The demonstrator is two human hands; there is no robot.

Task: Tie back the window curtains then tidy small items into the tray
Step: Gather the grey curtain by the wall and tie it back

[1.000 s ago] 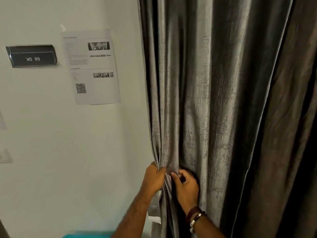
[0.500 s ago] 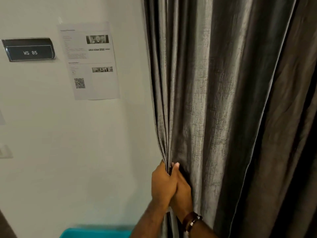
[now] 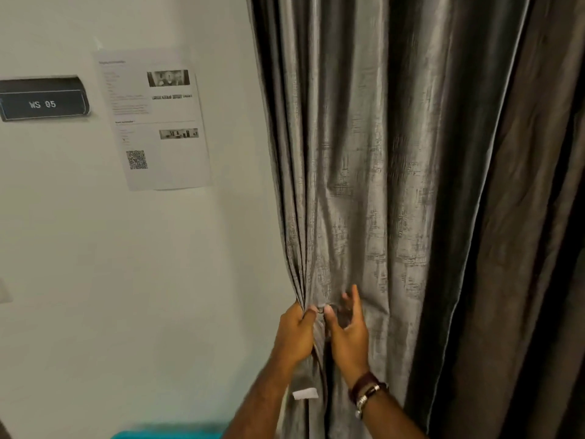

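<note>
A: Curtain (image 3: 364, 191)?
B: Hangs vertical beside the wall (image 3: 142, 280), folds running top to bottom.
A: Grips?
B: Left hand (image 3: 296, 334) clenched on its bunched left edge; right hand (image 3: 348, 337) spread, fingers loose against fabric.

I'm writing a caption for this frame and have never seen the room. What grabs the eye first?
A heavy grey curtain fills the right two thirds of the view, hanging in shiny folds. Low at its left edge, the left hand bunches the fabric in a fist while the right hand, fingers spread, reaches into the folds beside it. On the white wall to the left hang a dark plaque reading WS 05 and a printed sheet with a QR code.
</note>
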